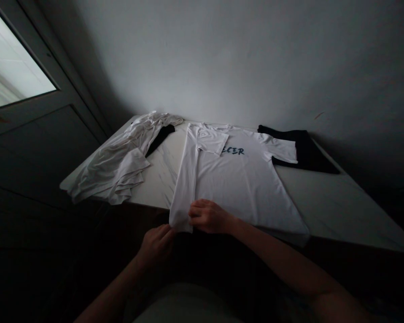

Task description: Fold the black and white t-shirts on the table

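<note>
A white T-shirt with dark lettering lies spread on the table, its hem hanging over the front edge. Its left side is folded inward as a long strip, and that side's sleeve lies across part of the lettering. The other sleeve stretches out to the right. My left hand is closed on the lower outer corner of the folded strip. Just right of it, my right hand pinches the shirt near the strip's inner edge at the hem.
Rumpled white clothes are heaped on the table's left end, with a black piece of cloth beside them. A folded black garment lies at the back right, partly under the sleeve. The marble-patterned table stands against a wall; a door is at left.
</note>
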Available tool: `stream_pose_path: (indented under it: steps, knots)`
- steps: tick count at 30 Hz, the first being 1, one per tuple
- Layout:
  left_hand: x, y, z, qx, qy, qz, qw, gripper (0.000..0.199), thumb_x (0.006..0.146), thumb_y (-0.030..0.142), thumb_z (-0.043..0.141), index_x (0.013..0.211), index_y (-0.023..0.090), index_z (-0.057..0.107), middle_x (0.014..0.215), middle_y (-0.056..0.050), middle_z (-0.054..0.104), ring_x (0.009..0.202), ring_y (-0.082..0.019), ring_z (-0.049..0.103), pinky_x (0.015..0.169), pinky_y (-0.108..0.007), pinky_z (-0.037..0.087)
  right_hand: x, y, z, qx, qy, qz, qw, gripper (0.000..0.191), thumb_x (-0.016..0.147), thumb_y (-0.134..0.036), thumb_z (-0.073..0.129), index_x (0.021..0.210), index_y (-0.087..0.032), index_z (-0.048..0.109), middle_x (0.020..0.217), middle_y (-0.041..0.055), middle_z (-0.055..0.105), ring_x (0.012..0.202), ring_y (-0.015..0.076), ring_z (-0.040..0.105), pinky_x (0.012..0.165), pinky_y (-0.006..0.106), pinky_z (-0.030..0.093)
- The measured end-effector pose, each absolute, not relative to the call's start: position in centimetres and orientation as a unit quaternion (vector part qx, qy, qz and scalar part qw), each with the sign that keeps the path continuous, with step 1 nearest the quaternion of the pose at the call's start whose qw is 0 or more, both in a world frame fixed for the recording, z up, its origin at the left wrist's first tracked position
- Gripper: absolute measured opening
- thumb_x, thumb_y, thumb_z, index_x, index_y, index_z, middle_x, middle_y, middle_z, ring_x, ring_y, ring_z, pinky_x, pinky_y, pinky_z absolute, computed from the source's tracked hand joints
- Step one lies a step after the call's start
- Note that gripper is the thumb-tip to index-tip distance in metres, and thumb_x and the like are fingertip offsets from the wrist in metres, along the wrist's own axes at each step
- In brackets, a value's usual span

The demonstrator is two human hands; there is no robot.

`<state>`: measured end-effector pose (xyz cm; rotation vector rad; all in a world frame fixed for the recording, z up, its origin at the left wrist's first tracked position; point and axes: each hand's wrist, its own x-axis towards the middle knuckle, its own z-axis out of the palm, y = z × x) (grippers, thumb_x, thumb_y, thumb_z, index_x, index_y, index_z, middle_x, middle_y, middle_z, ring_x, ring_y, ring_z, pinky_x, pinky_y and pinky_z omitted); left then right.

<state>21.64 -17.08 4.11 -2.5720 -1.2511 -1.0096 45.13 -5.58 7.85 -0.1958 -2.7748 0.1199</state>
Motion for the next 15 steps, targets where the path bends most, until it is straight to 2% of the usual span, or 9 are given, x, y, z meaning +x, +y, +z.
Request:
stream_pose_path:
  steps: [3, 6, 10, 13, 15]
  knots:
    - [20.0, -14.8, 7.3, -0.861, -0.385, -0.331, -0.024, 0.024, 0.085, 0.014, 0.043, 0.099, 0.02, 0.061, 0.08, -0.005, 0.066, 0.064, -0.014, 0.061, 0.056, -0.024, 0.048, 45.4, -4.8, 9.1, -0.068, -0.972, 0.133, 0.182, 0.009, 0.088, -0.029, 0.067, 0.089, -0.021, 0.072, 0.094, 0.0033, 0.068, 0.091, 0.0167, 0.06, 0.085, 0.031, 0.047]
    - [19.4, -8.4, 12.1, -0.839, -0.448, -0.308, -0.036, 0.03, 0.088, 0.015, 0.041, 0.108, 0.021, 0.062, 0.097, -0.007, 0.069, 0.077, -0.016, 0.066, 0.068, -0.027, 0.053, 46.3, -1.4, 10.3, -0.158, -0.942, 0.19, 0.227, 0.012, 0.091, -0.027, 0.064, 0.092, -0.019, 0.072, 0.096, 0.0043, 0.069, 0.089, 0.0144, 0.063, 0.083, 0.027, 0.049]
    - [22.3, 4.8, 16.9, -0.861, -0.465, -0.207, 0.022, 0.036, 0.088, 0.024, 0.048, 0.122, 0.021, 0.061, 0.119, -0.009, 0.068, 0.108, -0.025, 0.063, 0.092, -0.039, 0.052, 49.8, 6.4, 11.5, -0.395, -0.873, 0.148, 0.245, 0.01, 0.091, -0.022, 0.063, 0.093, -0.017, 0.071, 0.1, 0.0066, 0.069, 0.094, 0.0163, 0.065, 0.085, 0.028, 0.05]
    - [27.4, 14.3, 17.5, -0.883, -0.45, -0.129, 0.024, 0.042, 0.087, 0.021, 0.05, 0.128, 0.018, 0.058, 0.128, -0.012, 0.065, 0.118, -0.028, 0.06, 0.102, -0.043, 0.047, 54.8, 11.8, 12.3, -0.57, -0.786, 0.09, 0.223, 0.015, 0.092, -0.019, 0.06, 0.101, -0.013, 0.07, 0.108, 0.0105, 0.069, 0.1, 0.0179, 0.065, 0.09, 0.03, 0.049]
    - [32.0, 19.4, 16.7, -0.892, -0.444, -0.087, -0.001, 0.045, 0.088, 0.019, 0.049, 0.132, 0.018, 0.056, 0.134, -0.012, 0.063, 0.123, -0.027, 0.058, 0.106, -0.043, 0.044, 58.5, 14.1, 12.4, -0.648, -0.731, 0.046, 0.206, 0.022, 0.093, -0.019, 0.058, 0.111, -0.011, 0.068, 0.117, 0.0147, 0.067, 0.111, 0.0203, 0.062, 0.098, 0.032, 0.046]
